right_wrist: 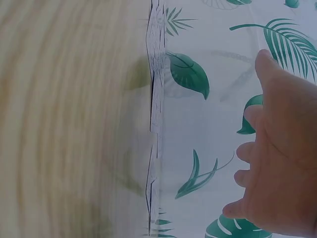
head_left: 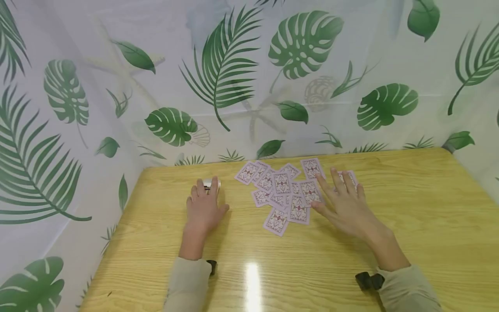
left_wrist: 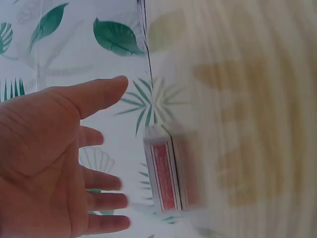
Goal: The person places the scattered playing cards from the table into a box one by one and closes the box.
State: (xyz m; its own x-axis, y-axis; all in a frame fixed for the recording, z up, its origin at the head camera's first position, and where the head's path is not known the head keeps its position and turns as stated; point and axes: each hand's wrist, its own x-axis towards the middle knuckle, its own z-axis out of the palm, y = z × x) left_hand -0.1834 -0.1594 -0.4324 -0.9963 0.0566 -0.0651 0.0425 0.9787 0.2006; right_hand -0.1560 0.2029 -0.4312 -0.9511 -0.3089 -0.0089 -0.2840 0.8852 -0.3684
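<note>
Several playing cards (head_left: 281,183) with patterned purple-and-white backs lie face down, overlapping in a loose spread at the back of the wooden table. My right hand (head_left: 347,203) is held over the right end of the spread, fingers spread, partly covering a card (head_left: 352,177) there. The right wrist view shows that hand (right_wrist: 287,153) above the cards (right_wrist: 157,64), which appear nearly edge-on. To the left of the spread, my left hand (head_left: 204,210) has its fingers extended over a small box (head_left: 215,183), mostly hidden. In the left wrist view the box (left_wrist: 166,176) has a red side panel, apart from the fingers.
The wooden table (head_left: 234,268) reaches back to a white cloth backdrop (head_left: 241,143) printed with green leaves, which also stands along the left side. Dark wrist-camera mounts (head_left: 370,281) sit at the cuffs. A bright reflection lies on the table's near middle.
</note>
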